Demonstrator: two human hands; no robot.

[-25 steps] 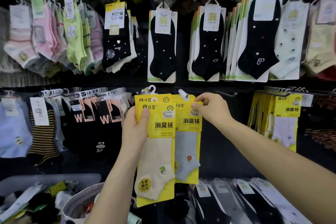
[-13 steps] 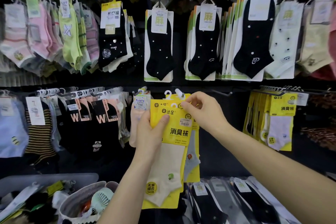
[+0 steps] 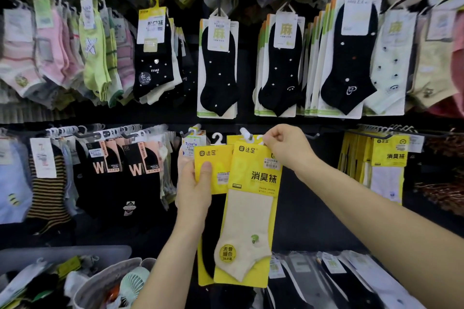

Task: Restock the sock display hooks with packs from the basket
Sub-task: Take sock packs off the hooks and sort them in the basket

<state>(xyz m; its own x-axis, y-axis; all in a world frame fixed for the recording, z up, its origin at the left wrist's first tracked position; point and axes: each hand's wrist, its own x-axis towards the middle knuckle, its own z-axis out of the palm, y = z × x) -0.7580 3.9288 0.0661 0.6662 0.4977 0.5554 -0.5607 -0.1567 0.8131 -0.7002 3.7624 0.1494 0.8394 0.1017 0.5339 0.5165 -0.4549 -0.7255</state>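
Sock display wall (image 3: pixel 251 118), dark, hung with rows of packs on hooks. Lower left, a grey basket (image 3: pixel 105 281) holding a small pale green fan (image 3: pixel 134 283). At centre the left hand (image 3: pixel 194 188) grips a yellow pack (image 3: pixel 213 170), thumb pressed on its front. Overlapping it, the cream-sock pack (image 3: pixel 251 208) hangs tilted, its top corner pinched by the right hand (image 3: pixel 288 150) just beside the white hook tip (image 3: pixel 244 132)

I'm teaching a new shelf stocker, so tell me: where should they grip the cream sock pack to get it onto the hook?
Probably pinch the cream sock pack at its top corner beside the hanger hole, from the right, as the right hand does. It hangs flat and upright, so a top grip steers the hole onto the hook. The left hand holds another yellow pack behind it.
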